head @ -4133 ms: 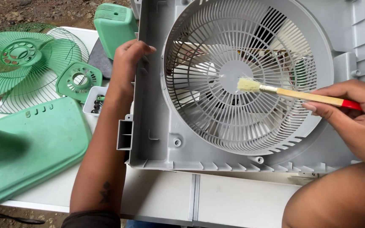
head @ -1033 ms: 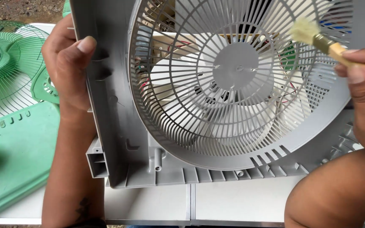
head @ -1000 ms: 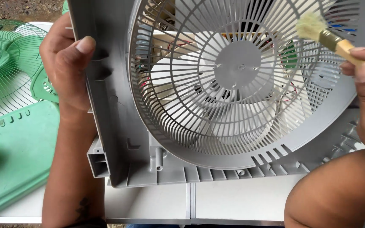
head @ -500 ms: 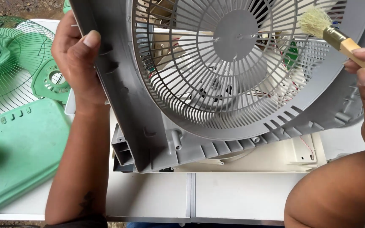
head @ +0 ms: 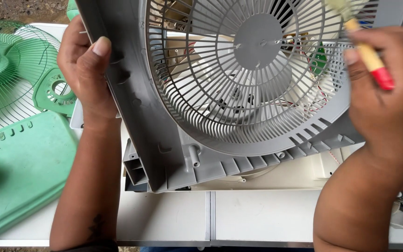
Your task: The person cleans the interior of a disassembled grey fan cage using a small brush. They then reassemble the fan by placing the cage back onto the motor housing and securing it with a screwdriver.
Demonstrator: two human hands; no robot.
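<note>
i'm holding a grey fan housing (head: 173, 140) tilted up off the white worktop (head: 257, 219) while brushing its grille.

the housing is my landmark: it fills the middle of the view, its lower edge just above the worktop, its round slatted grille (head: 248, 79) facing me with wires and pale inner parts showing through the slats. to the housing's left lies a flat green cover (head: 24, 172), and above that a green wire fan guard (head: 10, 88) with a green ring piece (head: 54, 91) on it. my left hand (head: 82, 70) is wrapped round the housing's left edge, thumb pressed on its front face. my right hand (head: 388, 88), at the housing's right side, is closed round a wooden-handled paintbrush (head: 364, 46) with a red end, its bristles at the grille's upper right.
</note>
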